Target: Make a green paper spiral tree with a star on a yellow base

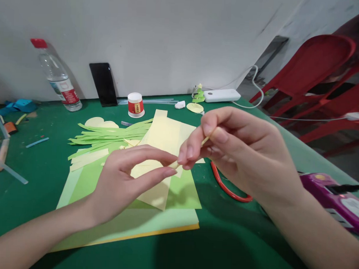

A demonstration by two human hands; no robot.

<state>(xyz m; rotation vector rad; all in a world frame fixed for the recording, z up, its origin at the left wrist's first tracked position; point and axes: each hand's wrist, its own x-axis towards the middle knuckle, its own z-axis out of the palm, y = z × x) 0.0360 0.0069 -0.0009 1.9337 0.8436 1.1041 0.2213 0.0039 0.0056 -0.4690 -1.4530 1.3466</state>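
Observation:
A thin, pale yellow rolled paper strip (174, 165) is held slantwise between my two hands above the paper pile. My left hand (120, 179) pinches its lower end between thumb and fingers. Higher up, the thumb and forefinger of my right hand (246, 156) are closed on the strip, and the other fingertips meet the left end. Part of the strip is hidden behind my right fingers. Below lie pale yellow paper pieces (158, 188), green sheets (182, 215) and a bunch of cut green paper strips (108, 136).
Along the wall stand a water bottle (62, 83), a black phone (103, 84), a red and white paper cup (136, 105) and a white power strip (222, 95). Red scissor-like handles (227, 189) and a purple device (334, 200) lie right. Red chairs (314, 64) stand beyond the table edge.

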